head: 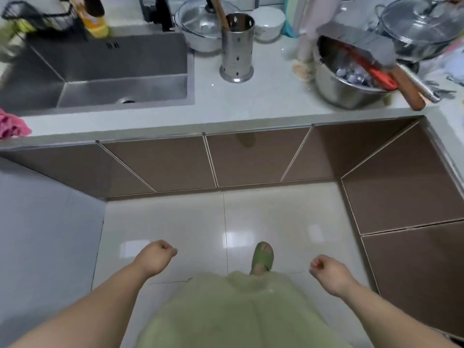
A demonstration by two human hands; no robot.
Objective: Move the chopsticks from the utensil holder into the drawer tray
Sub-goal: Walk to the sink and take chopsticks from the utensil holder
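Standing upright on the counter (263,101), one utensil holder (237,46) with brown chopsticks (222,13), number unclear. Left hand (157,256), right hand (329,272): fingers curled into loose fists, empty.

Readable text: none in the frame.
Bottle (96,23), upper left: yellow label, its print blurred beyond reading.
Utensil holder (237,46), upper centre: punched drop-shaped holes only, no lettering.
Pot (351,94), upper right: plain steel wall, no brand mark legible.
Cabinet doors (253,159), centre: plain brown fronts, no signs or numbers.
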